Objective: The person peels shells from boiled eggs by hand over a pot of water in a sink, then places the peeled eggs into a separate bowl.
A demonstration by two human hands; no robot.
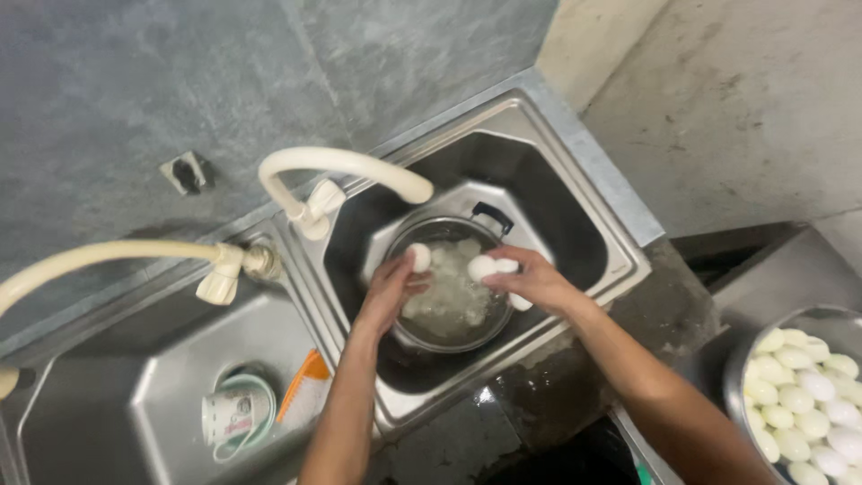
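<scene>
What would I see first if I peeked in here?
Two hands meet over a metal pot in the right sink basin: the left hand and the right hand each hold a white egg. At the far right, a big bowl brims with peeled eggs.

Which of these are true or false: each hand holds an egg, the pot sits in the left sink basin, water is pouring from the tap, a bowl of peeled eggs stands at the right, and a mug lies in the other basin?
1. Each hand holds an egg. True: the left hand holds a white egg, and the right hand holds another egg.
2. The pot sits in the left basin. False: it sits in the right basin.
3. Water pours from the tap. False: no stream shows.
4. A bowl of peeled eggs stands at the right. True.
5. A mug lies in the left basin. True.
</scene>
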